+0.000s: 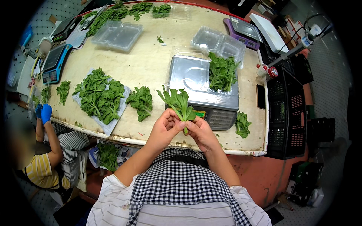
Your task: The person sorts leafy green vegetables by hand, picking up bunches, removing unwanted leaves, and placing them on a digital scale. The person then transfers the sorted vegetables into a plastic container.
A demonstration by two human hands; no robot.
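Observation:
A leafy green sprig [181,103] is pinched at its stem between my left hand [167,124] and my right hand [202,131], just in front of a digital scale [220,117]. On the scale's metal pan lies an opened clear plastic clamshell [188,72], with leafy greens [223,72] in its right part. Left of my hands sits a small bunch of greens [140,101]. Beyond it, a larger heap of greens [100,94] rests on a white sheet [109,130]. Another small bunch [242,124] lies right of the scale.
Opened clamshells [124,34] [219,39] lie farther back. A blue scale [56,63] and a purple scale [243,32] flank the table. A phone [260,96] and a red-lidded jar [271,73] sit near the right edge, beside black crates [285,113]. At left, a co-worker's blue-gloved hands [45,113] handle greens.

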